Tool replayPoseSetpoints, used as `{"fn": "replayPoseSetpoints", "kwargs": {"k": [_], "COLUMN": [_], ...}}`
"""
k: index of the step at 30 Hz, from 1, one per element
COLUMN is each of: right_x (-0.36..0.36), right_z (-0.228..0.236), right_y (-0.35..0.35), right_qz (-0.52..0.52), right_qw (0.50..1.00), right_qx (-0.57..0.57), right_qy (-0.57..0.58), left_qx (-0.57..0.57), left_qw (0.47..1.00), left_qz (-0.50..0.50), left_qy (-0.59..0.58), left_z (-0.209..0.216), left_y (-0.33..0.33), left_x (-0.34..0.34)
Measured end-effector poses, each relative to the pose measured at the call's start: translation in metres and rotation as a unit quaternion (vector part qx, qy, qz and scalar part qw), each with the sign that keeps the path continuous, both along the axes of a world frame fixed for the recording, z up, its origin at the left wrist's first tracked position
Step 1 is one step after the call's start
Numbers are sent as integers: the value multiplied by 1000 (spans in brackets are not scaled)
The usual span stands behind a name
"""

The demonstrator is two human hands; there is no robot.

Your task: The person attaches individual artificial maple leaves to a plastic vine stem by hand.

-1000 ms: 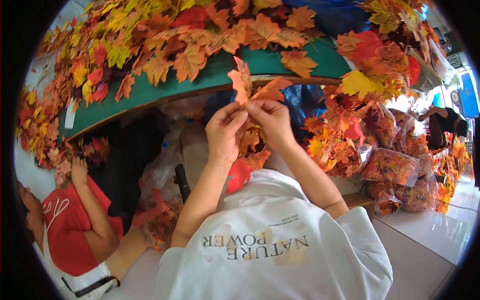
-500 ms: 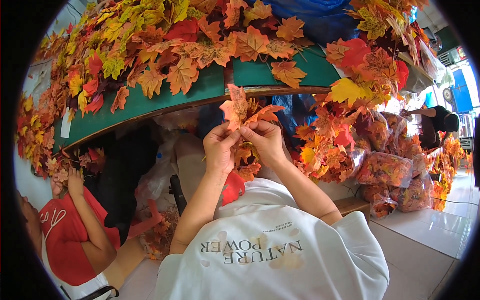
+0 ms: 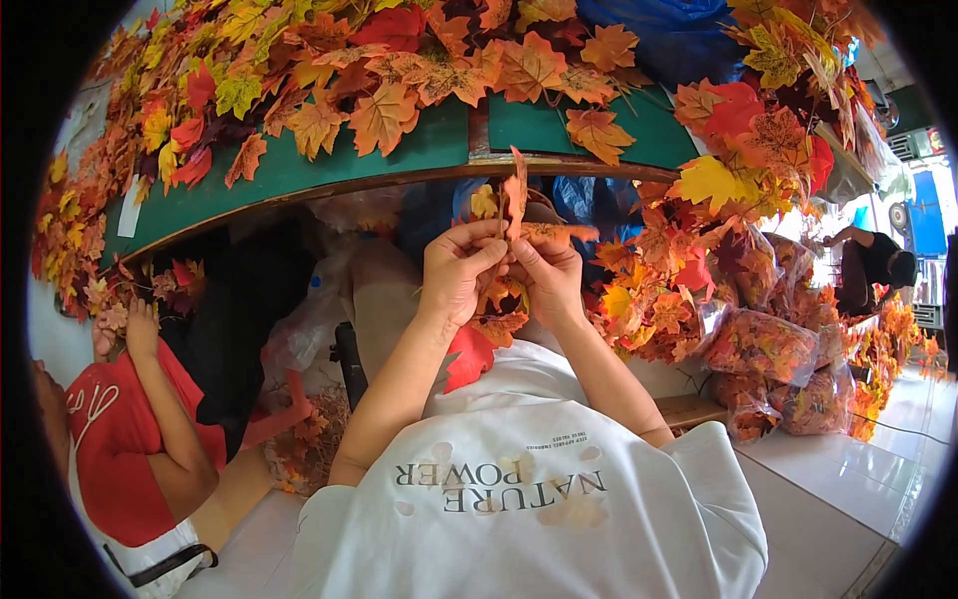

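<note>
Both hands meet in front of my chest, just below the table edge. My left hand [image 3: 461, 272] pinches the stem of an artificial maple leaf garland between thumb and fingers. Close against it, my right hand [image 3: 551, 282] pinches the same spot; the exact joint is hidden by the fingertips. An orange artificial maple leaf [image 3: 516, 200] stands up edge-on above the thumbs, while another orange leaf [image 3: 559, 233] sticks out over the right hand. Below the hands hang more garland leaves [image 3: 499, 326], with a red leaf [image 3: 469, 357] lying against my shirt.
A green-topped table [image 3: 399, 158] heaped with autumn leaves curves across the front. More garland leaves [image 3: 659, 299] hang at its right end, beside bagged leaves [image 3: 763, 344] on the floor. To the left sits a co-worker in red [image 3: 130, 449], handling leaves. Another person [image 3: 873, 260] is far right.
The upright orange leaf has turned from facing me to edge-on. My hands have shifted slightly right in view and remain pinched together. The whole view has moved a little.
</note>
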State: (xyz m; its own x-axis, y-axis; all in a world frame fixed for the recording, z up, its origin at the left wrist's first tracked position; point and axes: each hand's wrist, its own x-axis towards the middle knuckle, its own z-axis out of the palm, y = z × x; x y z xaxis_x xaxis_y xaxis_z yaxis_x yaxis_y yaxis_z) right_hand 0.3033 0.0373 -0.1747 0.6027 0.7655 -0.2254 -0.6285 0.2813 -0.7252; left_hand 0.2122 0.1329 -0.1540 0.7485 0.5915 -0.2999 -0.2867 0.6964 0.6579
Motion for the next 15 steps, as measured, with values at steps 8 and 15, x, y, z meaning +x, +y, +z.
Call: {"fn": "replayPoseSetpoints", "kwargs": {"k": [8, 15], "right_x": [1, 16], "right_z": [-3, 5], "right_y": [2, -9], "right_qz": [15, 147], "right_qw": [999, 977], "right_qx": [-26, -61], "right_qy": [-22, -140], "left_qx": [1, 23], "left_qw": [1000, 995], "left_qz": [-14, -89], "left_qy": [18, 30], "left_z": [-11, -24], "left_y": [3, 7], "left_x": [-2, -13]}}
